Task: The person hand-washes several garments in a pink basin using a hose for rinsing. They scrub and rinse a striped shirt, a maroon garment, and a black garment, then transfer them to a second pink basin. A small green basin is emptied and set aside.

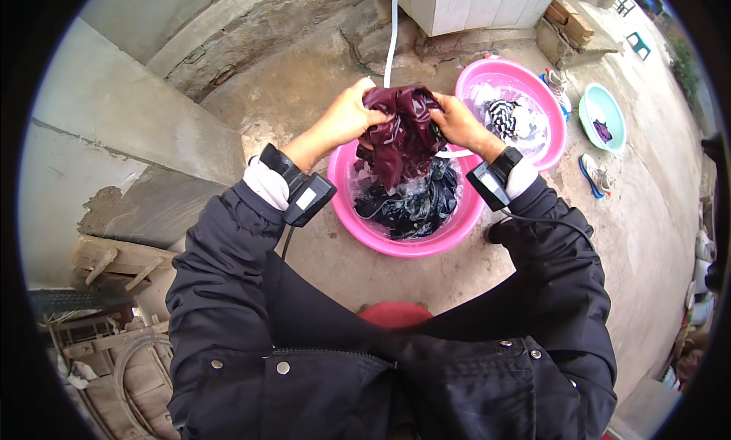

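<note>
A wet maroon garment hangs bunched between my two hands. My left hand grips its left side, the thumb lying across the cloth. On the other side, my right hand pinches the upper right edge. The garment's lower end droops over a pink plastic basin; whether it touches the contents is hard to tell. Dark wet clothes lie in soapy water in that basin. Behind the garment, a white hose comes down, and a white curved piece shows at the basin's far rim.
Another pink basin at the right holds water, a striped cloth and pale laundry. Beyond it stands a mint-green basin with a purple cloth. A sneaker lies on the concrete floor. A red stool edge shows beneath me.
</note>
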